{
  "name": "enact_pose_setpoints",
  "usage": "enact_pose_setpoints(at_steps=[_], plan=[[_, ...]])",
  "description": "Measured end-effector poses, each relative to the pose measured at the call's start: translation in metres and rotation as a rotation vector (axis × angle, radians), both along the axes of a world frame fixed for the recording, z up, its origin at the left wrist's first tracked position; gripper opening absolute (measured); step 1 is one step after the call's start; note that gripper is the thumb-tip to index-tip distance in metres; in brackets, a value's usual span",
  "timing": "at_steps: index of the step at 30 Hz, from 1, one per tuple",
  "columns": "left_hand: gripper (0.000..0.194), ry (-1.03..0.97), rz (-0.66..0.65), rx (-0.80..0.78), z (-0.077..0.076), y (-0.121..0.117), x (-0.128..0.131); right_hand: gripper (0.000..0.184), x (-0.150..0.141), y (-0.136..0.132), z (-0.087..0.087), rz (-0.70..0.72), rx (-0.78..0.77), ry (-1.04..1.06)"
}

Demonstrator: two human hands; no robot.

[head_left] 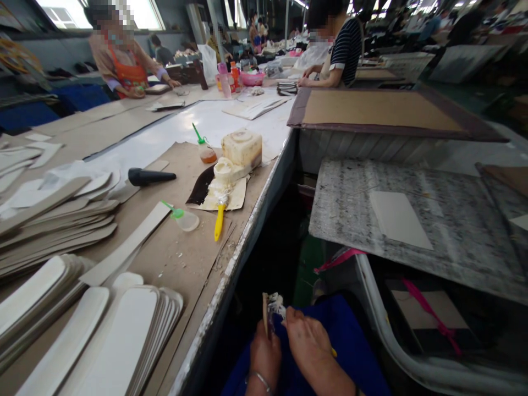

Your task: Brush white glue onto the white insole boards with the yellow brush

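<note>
Over my lap, my left hand [266,352] is closed round a thin tan piece [265,313], seen nearly edge-on and upright. My right hand [309,338] is closed beside it, turned towards the piece. From its fingers a clumped white brush head [276,304] reaches the piece's side. A bit of yellow handle [333,352] shows behind that hand; the rest is hidden by my fingers. On the table to the left lies another yellow-handled brush [219,223], its bristles coated white, beside a crusted white glue jug [241,147].
Stacks of rounded white strips [136,335] fill the table's near left. A green-tipped squeeze bottle [185,220], an amber one [206,153] and a black tapered tool [150,176] lie farther back. A speckled board [371,209] stands right. Two co-workers are beyond.
</note>
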State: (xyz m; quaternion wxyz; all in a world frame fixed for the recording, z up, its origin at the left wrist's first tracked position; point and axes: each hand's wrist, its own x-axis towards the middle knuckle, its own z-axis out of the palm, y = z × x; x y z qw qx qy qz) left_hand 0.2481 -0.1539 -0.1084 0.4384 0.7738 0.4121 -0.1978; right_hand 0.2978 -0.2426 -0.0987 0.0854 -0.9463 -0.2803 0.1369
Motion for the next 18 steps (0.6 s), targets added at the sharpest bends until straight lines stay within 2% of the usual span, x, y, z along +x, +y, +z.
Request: enact_pose_setpoints(at_steps=[5,8,11,14,17,18], plan=[[0.028,0.042,-0.035,-0.021,-0.003,0.001,-0.001,0.021,-0.014,0.001,0.008,0.059,-0.034,0.032],[0.029,0.038,-0.045,-0.011,-0.008,0.003,-0.004,0.013,-0.006,-0.008,0.020,0.051,-0.043,0.027],[0.031,0.029,-0.040,0.002,-0.012,0.005,-0.008,0.019,0.009,-0.018,0.024,-0.024,-0.061,-0.001],[0.033,-0.003,-0.046,0.005,-0.010,0.005,-0.007,0.021,0.008,-0.023,0.006,-0.022,-0.094,-0.031],[0.038,-0.038,-0.043,0.022,-0.005,0.005,-0.005,0.019,-0.011,-0.028,-0.031,0.092,-0.048,0.013],[0.038,-0.048,-0.021,0.028,-0.004,0.005,-0.004,0.020,-0.017,-0.031,-0.043,0.057,-0.033,0.017]])
